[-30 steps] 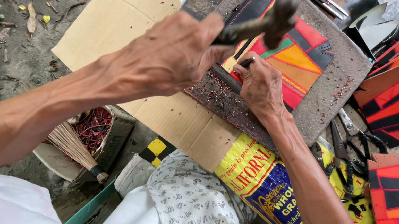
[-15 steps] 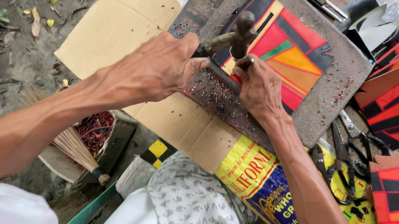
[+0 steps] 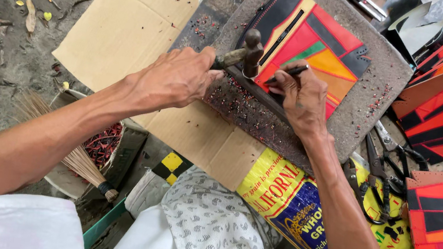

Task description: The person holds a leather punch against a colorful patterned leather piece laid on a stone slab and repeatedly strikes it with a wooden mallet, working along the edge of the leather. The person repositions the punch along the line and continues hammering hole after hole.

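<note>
Already your left hand (image 3: 173, 77) grips the hammer (image 3: 243, 52) on the punch (image 3: 287, 70) pinched in your right hand (image 3: 303, 98) at the colourful leather panel (image 3: 313, 45)'s lower edge, holes lining its right edge, punchings littering the stone surface (image 3: 368, 105).

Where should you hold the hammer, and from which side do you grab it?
Probably by the wooden handle, near its free end, coming from the left side, as the left hand does. On the hammer, the dark metal head points down at the colourful patchwork piece on the grey slab, while the handle sticks out leftward, away from the right hand holding a thin dark tool.
</note>
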`<state>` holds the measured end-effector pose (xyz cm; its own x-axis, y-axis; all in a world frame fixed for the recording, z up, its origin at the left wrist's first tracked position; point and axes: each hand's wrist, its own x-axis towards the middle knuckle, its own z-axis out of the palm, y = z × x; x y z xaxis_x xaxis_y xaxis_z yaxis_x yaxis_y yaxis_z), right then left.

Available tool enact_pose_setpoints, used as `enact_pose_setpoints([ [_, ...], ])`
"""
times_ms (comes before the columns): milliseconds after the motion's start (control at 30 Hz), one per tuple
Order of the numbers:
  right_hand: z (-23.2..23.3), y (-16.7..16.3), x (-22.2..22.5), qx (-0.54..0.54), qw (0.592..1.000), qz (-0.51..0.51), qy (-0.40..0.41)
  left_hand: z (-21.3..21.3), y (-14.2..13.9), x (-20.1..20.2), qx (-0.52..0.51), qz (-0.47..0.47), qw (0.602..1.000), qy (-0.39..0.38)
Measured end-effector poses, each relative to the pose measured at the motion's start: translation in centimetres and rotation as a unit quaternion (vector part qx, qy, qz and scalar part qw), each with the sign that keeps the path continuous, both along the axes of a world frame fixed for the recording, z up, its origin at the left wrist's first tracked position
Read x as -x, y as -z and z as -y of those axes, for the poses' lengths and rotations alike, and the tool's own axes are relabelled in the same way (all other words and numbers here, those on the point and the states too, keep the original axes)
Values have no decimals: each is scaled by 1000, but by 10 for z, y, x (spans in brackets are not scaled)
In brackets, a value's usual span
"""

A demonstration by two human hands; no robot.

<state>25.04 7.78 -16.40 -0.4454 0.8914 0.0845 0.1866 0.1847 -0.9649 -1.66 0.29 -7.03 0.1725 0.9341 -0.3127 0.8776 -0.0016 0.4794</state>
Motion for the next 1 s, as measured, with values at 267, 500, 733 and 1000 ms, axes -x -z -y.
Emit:
enact_pose_setpoints([
  [267, 3, -3, 4, -44, 998, 47, -12, 0, -12, 0, -19, 39, 999, -11],
  [500, 2, -2, 7, -93, 991, 93, -13, 4, -45, -5, -51, 40, 998, -23],
  [733, -1, -3, 10, -166, 978, 121, -29, 6, -76, -27, -242, 188, 951, 38],
  [1000, 1, -5, 10, -138, 983, 116, -23, -2, -73, -33, -260, 128, 952, 96],
])
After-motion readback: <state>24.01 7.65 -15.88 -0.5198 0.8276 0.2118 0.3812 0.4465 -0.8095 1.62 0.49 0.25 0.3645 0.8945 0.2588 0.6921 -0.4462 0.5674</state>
